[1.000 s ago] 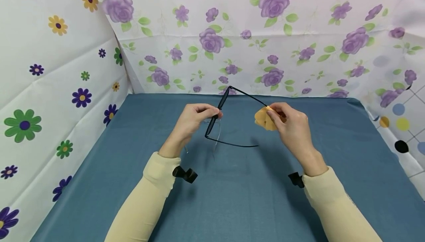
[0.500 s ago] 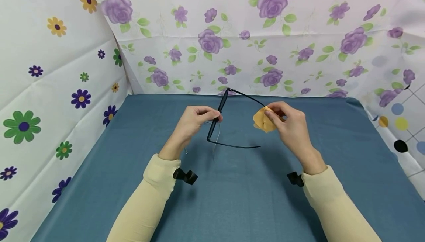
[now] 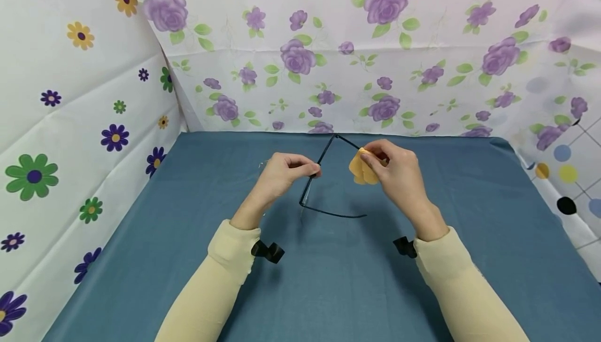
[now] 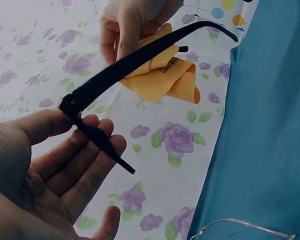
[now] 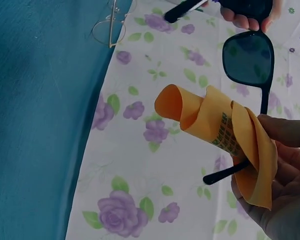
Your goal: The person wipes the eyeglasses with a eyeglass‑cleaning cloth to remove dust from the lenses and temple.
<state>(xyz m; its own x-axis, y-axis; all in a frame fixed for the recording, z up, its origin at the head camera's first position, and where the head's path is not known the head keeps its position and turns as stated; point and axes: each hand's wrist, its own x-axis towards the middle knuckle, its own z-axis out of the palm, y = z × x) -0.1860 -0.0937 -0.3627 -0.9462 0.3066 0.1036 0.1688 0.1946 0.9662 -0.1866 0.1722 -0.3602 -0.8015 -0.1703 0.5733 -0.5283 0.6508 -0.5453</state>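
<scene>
Black sunglasses [image 3: 326, 149] with dark lenses are held up above the table. My left hand [image 3: 280, 176] pinches their front around the middle, between thumb and fingers. A yellow cloth [image 3: 361, 170], printed with a small dark pattern, is wrapped around one temple arm. My right hand [image 3: 399, 176] grips the cloth and that arm together; in the right wrist view the arm's dark tip [image 5: 220, 176] sticks out past the cloth [image 5: 190, 112]. The other temple arm [image 3: 333, 214] extends freely, nearer to me. Fingers hide the bridge.
Thin metal-framed eyeglasses [image 5: 110, 31] lie on the blue tablecloth [image 3: 328, 284], mostly behind my left hand in the head view. Flower-printed sheets [image 3: 263, 29] hang at the back and left. A dotted sheet [image 3: 577, 159] is on the right.
My right hand has shifted left with the cloth, further in along the temple arm or with it. The sunglasses have turned more edge-on and sunk slightly, and my left hand has moved slightly right.
</scene>
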